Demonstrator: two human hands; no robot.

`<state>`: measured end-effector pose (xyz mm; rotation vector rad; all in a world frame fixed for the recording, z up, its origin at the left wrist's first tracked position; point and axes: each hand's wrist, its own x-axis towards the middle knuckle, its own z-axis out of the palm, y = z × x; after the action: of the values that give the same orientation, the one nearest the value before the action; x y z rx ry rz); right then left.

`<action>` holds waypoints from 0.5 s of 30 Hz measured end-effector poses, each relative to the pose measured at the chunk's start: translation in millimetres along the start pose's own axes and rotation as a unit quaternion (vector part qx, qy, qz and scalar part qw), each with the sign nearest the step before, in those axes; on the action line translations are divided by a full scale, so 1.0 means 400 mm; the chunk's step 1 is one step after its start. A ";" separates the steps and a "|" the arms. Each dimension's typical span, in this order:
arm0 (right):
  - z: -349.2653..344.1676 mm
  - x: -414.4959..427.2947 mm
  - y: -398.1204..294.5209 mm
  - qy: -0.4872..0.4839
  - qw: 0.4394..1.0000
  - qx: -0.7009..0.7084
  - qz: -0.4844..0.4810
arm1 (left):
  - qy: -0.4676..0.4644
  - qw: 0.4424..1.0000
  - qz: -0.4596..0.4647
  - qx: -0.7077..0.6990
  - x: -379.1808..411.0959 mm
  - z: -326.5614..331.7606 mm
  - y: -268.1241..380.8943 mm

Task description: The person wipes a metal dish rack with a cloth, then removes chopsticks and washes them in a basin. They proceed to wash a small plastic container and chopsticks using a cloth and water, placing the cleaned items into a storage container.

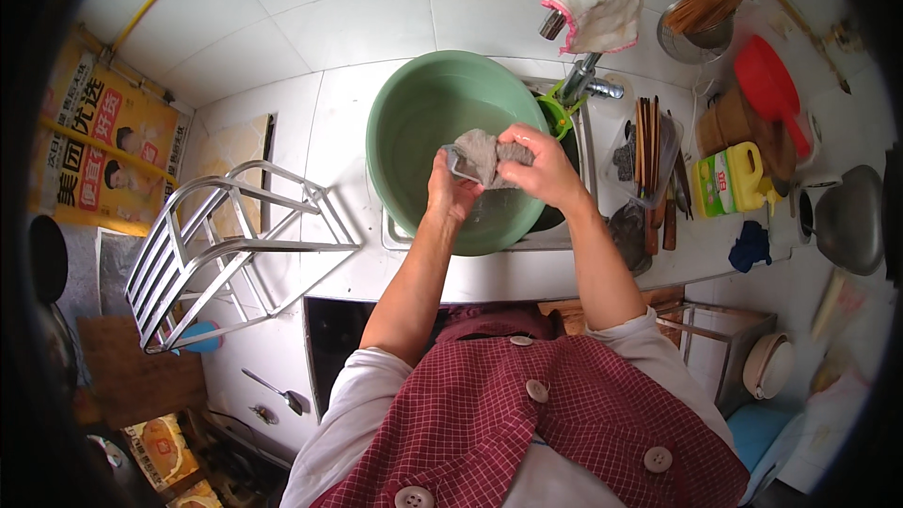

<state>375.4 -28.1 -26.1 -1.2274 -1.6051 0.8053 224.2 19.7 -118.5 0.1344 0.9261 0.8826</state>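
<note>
Over a large green plastic basin [405,155] with water in it, both hands are close together. My left hand [451,190] holds a small clear container [462,164], its rim facing right. A grey-brown cloth [477,152] is bunched against the container's opening. The other end of the cloth is gripped by my right hand [532,162], with thumb and fingers pinched on it. The palm side of the right hand is hidden. A chrome faucet [580,77], draped with a white cloth [603,10] with a pink edge, stands behind the basin's right side.
The basin rests over a steel sink [587,148]. On the left stands a metal rack [243,247]. To the right lie a plastic box [667,155] with chopsticks, several knives [652,226], a yellow detergent bottle [726,180], a red ladle [769,74] and a dark blue cloth [750,247].
</note>
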 end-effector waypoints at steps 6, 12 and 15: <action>0.057 -0.029 -0.004 -0.003 0.967 -0.246 -0.065 | -0.058 0.995 0.072 -0.027 0.025 -0.004 -0.004; 0.115 -0.033 0.013 0.094 0.929 -0.346 -0.091 | -0.049 0.991 0.124 0.019 0.033 -0.002 -0.007; 0.137 -0.047 0.016 0.260 0.944 -0.195 -0.050 | -0.048 0.988 0.145 0.014 0.043 -0.007 0.009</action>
<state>327.7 -42.2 -56.3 -1.4696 -1.3985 0.0694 225.2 33.7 -129.7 0.3389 0.8402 1.1217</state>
